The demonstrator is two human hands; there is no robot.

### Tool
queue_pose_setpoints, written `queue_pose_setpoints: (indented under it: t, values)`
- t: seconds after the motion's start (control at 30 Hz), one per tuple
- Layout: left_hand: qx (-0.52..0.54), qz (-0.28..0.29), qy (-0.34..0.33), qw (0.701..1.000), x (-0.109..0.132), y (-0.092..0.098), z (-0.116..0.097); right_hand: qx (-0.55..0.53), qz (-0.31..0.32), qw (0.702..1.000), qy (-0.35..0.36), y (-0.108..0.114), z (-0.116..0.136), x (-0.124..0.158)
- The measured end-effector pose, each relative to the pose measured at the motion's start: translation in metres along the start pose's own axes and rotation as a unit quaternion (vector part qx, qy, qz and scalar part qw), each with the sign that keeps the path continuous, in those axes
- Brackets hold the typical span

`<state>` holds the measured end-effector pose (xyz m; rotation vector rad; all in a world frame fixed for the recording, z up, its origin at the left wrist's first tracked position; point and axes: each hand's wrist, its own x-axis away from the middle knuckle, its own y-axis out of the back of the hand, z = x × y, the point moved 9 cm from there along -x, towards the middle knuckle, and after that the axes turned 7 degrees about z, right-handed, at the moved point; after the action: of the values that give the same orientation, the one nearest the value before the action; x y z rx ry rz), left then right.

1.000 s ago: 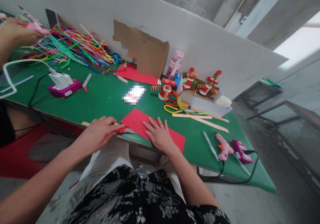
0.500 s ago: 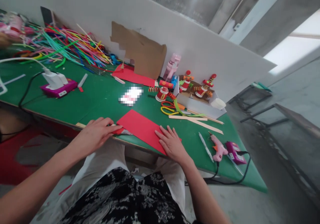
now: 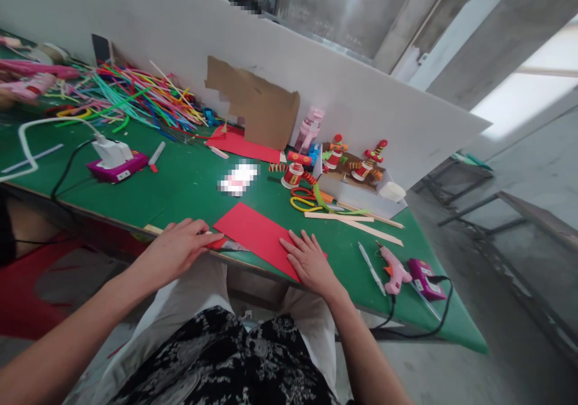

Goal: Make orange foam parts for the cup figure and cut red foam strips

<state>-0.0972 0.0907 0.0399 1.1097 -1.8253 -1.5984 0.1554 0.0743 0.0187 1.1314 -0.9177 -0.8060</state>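
A folded-looking or single red sheet (image 3: pixel 253 233) lies on the green table at its front edge. My right hand (image 3: pixel 308 259) rests flat on the sheet's right end with its fingers spread. To the left, my left hand (image 3: pixel 183 245) is closed on a red-handled knife (image 3: pixel 228 245). The grey blade points right and reaches the sheet's lower left edge; part of the handle is hidden by my fingers.
Scissors (image 3: pixel 304 200), wooden strips (image 3: pixel 356 223), a pink glue gun (image 3: pixel 395 269) and a purple power strip (image 3: pixel 425 280) lie to the right. Behind stand small figures (image 3: pixel 293 173) and cardboard (image 3: pixel 262 101). Another person's hand (image 3: pixel 6 95) shows at far left.
The camera view has shifted slightly. My left hand and the knife have moved a little, and more of the blade shows beside the sheet. My right hand stays on the sheet.
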Motion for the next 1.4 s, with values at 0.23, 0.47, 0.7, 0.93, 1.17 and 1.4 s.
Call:
queue_pose_setpoints:
  t: [0.23, 0.47, 0.7, 0.93, 1.17, 1.4]
  values:
    - [-0.001, 0.014, 0.000, 1.000, -0.003, 0.001, -0.009, -0.005, 0.005, 1.000, -0.004, -0.002, -0.001, -0.001]
    - [-0.020, 0.032, -0.003, 0.999, -0.005, -0.002, -0.013, -0.010, 0.009, 1.000, 0.002, -0.002, -0.001, -0.001]
    - [-0.018, 0.038, -0.011, 0.999, -0.004, -0.005, -0.016, -0.013, 0.012, 1.000, 0.000, -0.003, -0.001, -0.001]
    - [0.001, 0.041, -0.018, 0.999, -0.005, -0.008, -0.022, -0.016, 0.004, 1.000, 0.001, -0.003, -0.001, -0.001]
    - [0.000, 0.035, -0.011, 0.999, -0.001, -0.008, -0.023, -0.014, 0.009, 1.000, -0.005, -0.003, -0.001, -0.001]
    - [-0.002, 0.015, 0.003, 1.000, 0.011, 0.000, -0.010, -0.014, -0.002, 1.000, -0.005, -0.003, -0.003, -0.001]
